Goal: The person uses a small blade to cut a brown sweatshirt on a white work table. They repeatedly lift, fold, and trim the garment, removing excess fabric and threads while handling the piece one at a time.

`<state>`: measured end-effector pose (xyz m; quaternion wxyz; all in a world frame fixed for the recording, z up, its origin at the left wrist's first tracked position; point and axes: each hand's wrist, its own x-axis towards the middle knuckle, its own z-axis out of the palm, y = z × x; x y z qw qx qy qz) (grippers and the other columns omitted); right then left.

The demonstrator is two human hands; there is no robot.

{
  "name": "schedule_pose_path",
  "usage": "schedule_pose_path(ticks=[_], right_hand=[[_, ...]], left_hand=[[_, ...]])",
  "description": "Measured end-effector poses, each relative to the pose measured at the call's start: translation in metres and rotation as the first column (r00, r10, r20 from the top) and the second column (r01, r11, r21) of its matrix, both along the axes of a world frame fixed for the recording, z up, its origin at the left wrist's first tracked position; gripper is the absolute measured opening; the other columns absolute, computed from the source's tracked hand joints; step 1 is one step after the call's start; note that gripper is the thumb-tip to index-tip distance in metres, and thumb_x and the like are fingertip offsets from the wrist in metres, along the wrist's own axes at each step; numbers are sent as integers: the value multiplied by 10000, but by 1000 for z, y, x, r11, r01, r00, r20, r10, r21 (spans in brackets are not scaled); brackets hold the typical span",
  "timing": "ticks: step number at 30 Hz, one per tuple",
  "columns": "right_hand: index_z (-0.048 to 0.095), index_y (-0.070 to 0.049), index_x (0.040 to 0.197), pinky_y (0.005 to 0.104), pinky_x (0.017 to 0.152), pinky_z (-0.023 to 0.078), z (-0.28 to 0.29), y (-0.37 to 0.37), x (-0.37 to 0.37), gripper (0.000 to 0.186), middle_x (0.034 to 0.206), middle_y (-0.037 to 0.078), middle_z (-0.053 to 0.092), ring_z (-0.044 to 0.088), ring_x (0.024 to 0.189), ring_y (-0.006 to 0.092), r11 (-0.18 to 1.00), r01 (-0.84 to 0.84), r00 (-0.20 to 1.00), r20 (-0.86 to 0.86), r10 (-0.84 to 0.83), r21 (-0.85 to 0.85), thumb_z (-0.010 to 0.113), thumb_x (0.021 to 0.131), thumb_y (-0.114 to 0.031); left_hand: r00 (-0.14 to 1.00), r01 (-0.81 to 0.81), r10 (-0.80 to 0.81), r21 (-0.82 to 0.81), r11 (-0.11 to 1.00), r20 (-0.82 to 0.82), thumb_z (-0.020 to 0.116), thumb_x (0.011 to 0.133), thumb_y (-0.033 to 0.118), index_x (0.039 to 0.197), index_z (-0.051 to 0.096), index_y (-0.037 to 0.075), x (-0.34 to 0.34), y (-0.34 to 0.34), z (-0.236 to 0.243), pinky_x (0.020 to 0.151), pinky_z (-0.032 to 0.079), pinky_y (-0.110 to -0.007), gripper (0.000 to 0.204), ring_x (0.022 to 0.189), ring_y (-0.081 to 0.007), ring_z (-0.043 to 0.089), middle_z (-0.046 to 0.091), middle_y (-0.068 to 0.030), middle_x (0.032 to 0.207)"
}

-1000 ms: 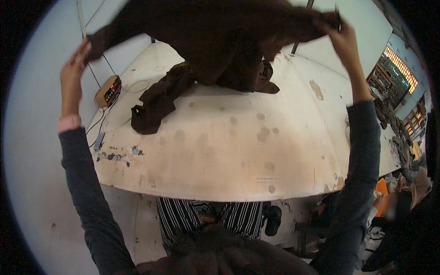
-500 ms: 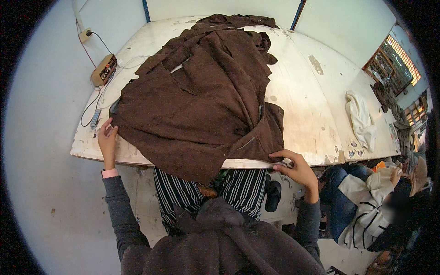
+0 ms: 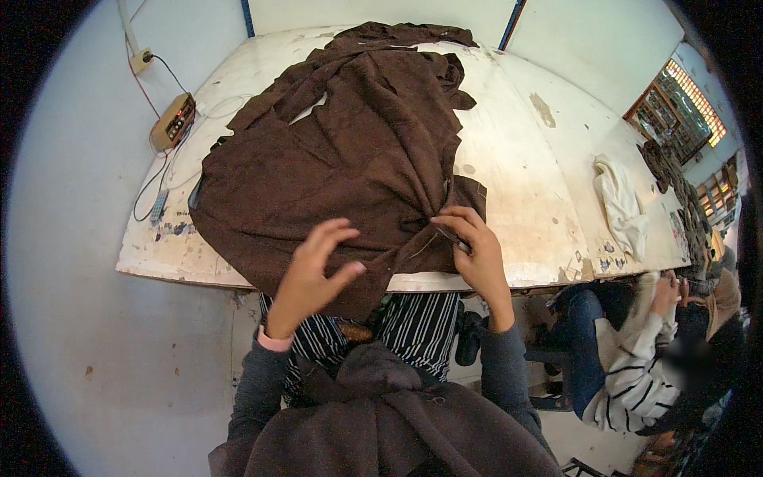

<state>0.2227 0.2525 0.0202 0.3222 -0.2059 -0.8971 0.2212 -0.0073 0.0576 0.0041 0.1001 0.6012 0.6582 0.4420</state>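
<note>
**Right hand (image 3: 477,253) at a crease in the brown cloth (image 3: 334,163), left hand (image 3: 314,274) spread above its near part**

In the head view, the right hand is half curled, with only a narrow gap between fingers and thumb. Its fingertips meet the brown cloth where several folds run together, near the cloth's right edge. Whether they pinch it, I cannot tell. A small dark thing shows between the fingers and thumb, too small to make out. The left hand is wide, thumb well away from the fingers, with nothing seen in it; whether it touches the cloth is unclear. A pink band (image 3: 275,339) circles the left wrist.

The brown cloth lies rumpled over the left and middle of the white table (image 3: 532,219), reaching from near the far edge to the near one. Its lowest part hangs past the near edge, above the person's striped trousers (image 3: 417,330). A pale slit shows through it toward the upper left.

Left of the cloth are a brown box (image 3: 172,123) with wires and, nearer, a grey remote control (image 3: 159,205). A white cloth (image 3: 620,208) lies well apart at the right. Beyond the table's near right corner sits another person in a striped top (image 3: 632,389) and blue jeans (image 3: 586,350).
</note>
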Motion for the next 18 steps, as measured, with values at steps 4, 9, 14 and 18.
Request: schedule_pose_path(ticks=[4, 9, 14, 18], right_hand=[[634, -86, 1274, 416, 799, 567, -8, -3, -15, 408, 1192, 160, 642, 690, 965, 370, 971, 228, 969, 112, -219, -67, 714, 892, -202], [672, -41, 1232, 431, 758, 563, -36, 11, -14, 509, 1013, 193, 701, 707, 880, 364, 895, 394, 907, 248, -341, -209, 740, 882, -404], [714, -14, 1167, 415, 760, 549, -33, 3, -21, 600, 890, 209, 716, 706, 837, 347, 833, 256, 966, 151, -208, -490, 770, 852, -521], [579, -23, 1289, 443, 659, 572, -17, -51, -29, 721, 1106, 188, 596, 692, 831, 381, 929, 370, 909, 211, -359, -15, 794, 818, -525]], left_hand=[[966, 131, -194, -322, 938, -171, 725, 912, 282, 1191, 707, 137, 33, -6, -15, 945, 488, -437, 315, 1111, -315, 629, 689, -93, 1093], [910, 414, -394, -297, 860, 127, 635, 974, 281, 1119, 744, 126, 72, -27, -24, 841, 533, -434, 238, 951, -313, 685, 706, -88, 969], [866, 499, -468, -363, 787, 176, 612, 996, 262, 1127, 726, 130, 56, -22, 2, 839, 558, -433, 218, 984, -329, 702, 713, -105, 1045], [893, -39, 41, 14, 999, -448, 574, 849, 4, 1154, 637, 122, 4, 32, 47, 785, 503, -471, 334, 905, -327, 641, 594, -112, 1011]])
